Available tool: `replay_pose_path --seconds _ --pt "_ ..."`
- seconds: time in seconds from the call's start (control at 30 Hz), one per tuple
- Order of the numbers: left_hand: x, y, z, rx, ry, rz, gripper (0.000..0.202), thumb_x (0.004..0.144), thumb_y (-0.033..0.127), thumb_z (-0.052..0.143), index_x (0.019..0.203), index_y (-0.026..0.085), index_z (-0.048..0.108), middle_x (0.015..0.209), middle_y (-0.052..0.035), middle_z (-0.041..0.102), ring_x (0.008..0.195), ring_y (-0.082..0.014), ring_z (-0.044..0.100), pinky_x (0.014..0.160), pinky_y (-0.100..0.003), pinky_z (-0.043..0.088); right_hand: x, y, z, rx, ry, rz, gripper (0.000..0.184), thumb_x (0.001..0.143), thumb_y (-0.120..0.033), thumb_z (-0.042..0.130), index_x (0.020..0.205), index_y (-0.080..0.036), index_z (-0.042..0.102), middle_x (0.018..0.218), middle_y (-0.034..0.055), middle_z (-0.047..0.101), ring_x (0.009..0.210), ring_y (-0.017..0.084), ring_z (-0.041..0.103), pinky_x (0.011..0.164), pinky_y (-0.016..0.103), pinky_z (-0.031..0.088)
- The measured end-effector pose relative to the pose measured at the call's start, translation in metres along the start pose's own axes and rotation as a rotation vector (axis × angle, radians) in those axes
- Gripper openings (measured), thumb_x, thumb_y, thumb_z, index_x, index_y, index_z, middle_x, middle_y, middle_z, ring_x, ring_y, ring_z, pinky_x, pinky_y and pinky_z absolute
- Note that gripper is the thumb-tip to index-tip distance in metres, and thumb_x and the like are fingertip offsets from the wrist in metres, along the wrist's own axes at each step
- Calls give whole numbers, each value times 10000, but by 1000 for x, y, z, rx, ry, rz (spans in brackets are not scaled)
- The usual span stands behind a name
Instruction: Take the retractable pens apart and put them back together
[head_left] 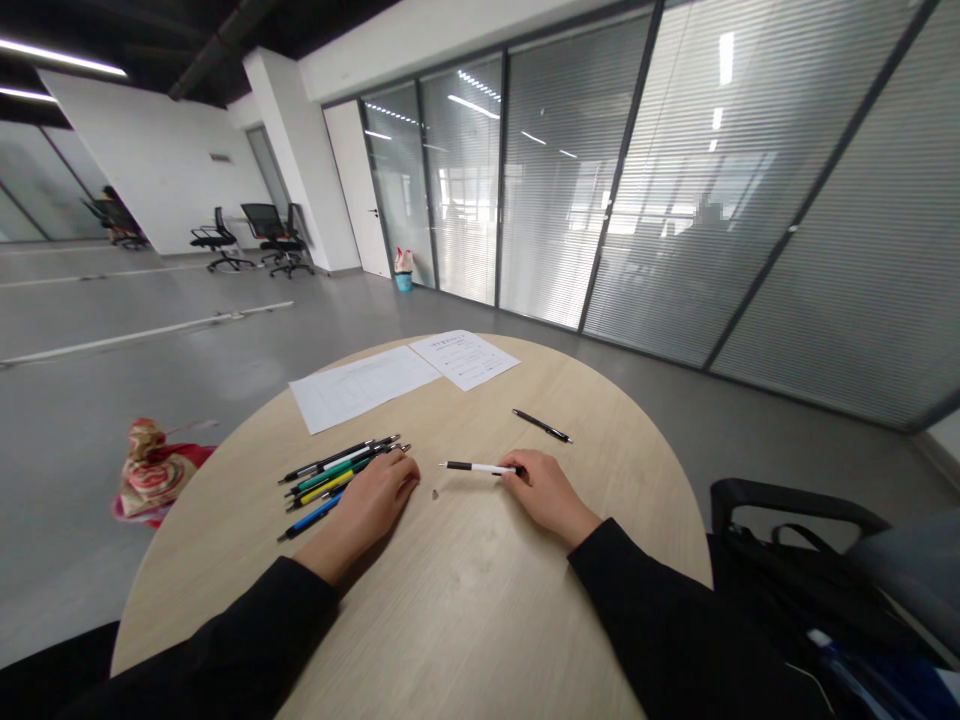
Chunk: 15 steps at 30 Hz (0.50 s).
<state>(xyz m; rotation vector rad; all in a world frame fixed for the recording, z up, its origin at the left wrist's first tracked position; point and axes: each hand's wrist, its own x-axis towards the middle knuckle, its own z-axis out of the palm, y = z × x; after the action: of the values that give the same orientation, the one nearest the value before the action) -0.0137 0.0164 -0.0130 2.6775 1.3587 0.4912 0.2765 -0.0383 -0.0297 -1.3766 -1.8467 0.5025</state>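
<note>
My right hand point(550, 493) rests on the round wooden table point(465, 600), its fingers pinched on the near end of a white pen point(480, 467) that lies flat and points left. My left hand point(375, 503) lies palm down with fingers curled loosely, touching a row of several pens point(337, 472) in black, white, green, yellow and blue. A single black pen point(541, 425) lies apart, beyond my right hand. A tiny dark bit point(436, 493) sits on the table between my hands.
Two white paper sheets point(364, 385) point(465, 357) lie at the table's far edge. A black chair with a bag point(795, 560) stands at right. A red patterned bag point(154, 475) sits on the floor at left. Office chairs point(270, 238) stand far back.
</note>
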Motion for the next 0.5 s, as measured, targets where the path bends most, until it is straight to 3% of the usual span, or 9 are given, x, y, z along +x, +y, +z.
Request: replay_pose_path --seconds 0.5 --pt "-2 3 -3 132 -3 61 218 988 216 431 860 185 604 928 -92 630 854 -259 610 773 -383 488 0 -5 -2 -7 -7 14 141 859 -92 619 881 -184 723 800 20 678 733 168 565 702 276 387"
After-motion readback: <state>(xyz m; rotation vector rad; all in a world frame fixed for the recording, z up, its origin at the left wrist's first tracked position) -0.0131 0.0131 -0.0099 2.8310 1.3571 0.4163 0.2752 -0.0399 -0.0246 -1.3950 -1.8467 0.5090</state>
